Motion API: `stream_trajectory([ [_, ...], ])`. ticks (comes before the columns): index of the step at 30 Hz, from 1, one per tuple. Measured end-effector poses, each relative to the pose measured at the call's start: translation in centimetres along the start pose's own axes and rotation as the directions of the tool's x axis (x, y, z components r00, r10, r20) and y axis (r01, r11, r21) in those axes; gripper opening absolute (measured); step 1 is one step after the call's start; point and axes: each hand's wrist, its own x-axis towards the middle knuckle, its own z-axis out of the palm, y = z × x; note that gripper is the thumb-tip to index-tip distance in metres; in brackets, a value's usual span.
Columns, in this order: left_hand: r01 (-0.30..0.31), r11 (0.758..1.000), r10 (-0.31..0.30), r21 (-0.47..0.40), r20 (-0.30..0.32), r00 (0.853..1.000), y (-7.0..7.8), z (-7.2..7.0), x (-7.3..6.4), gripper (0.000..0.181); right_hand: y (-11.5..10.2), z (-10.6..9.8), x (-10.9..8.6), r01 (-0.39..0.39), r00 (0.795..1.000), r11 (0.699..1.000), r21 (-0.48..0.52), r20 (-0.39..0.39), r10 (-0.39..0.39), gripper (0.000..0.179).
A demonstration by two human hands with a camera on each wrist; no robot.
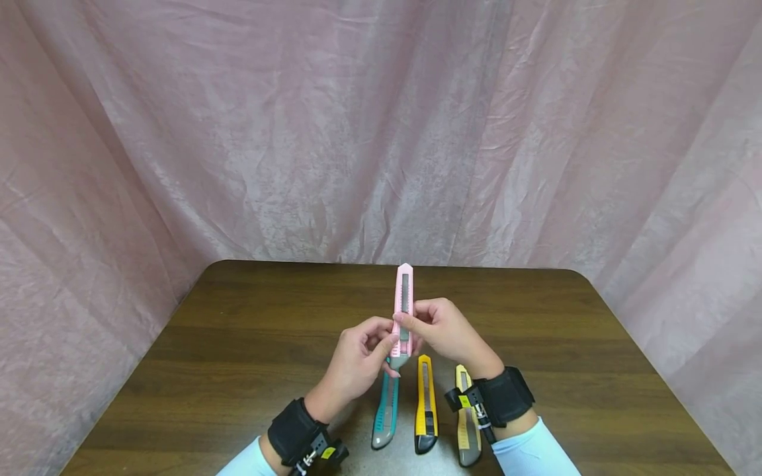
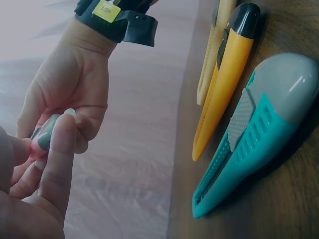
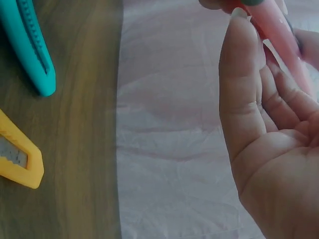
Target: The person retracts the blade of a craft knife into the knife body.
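Both hands hold a pink utility knife [image 1: 405, 291] with a grey end above the table, its tip pointing away from the person. My left hand [image 1: 355, 357] pinches it near the grey lower end. Higher up, the right hand [image 1: 448, 334] grips its sides, the thumb lying across the front by the slot. In the right wrist view the pink knife [image 3: 281, 35] runs between the fingers and is partly hidden by them. Below the hands lie a teal utility knife [image 1: 387, 410], a yellow one with a black end [image 1: 426, 406] and a pale yellow one with a grey end [image 1: 468, 423].
The three other knives lie side by side on the dark wooden table [image 1: 268, 317], near its front. A pink curtain [image 1: 357, 132] hangs behind the table and along its sides. Black wrist straps [image 1: 297, 433] with small cameras are on both arms.
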Motion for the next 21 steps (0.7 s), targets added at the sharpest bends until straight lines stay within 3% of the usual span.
stream_trajectory([
  [12,0.033,0.999,-0.032,-0.025,0.020,0.999,-0.22,0.05,-0.03,0.015,0.16,-0.05,-0.25,0.036,0.999,0.999,0.000,0.032,-0.036,0.009],
  [21,0.051,0.998,-0.051,-0.021,-0.005,0.999,0.01,-0.05,0.14,0.015,0.13,0.03,-0.10,0.046,0.999,0.999,-0.012,0.020,-0.046,0.008],
])
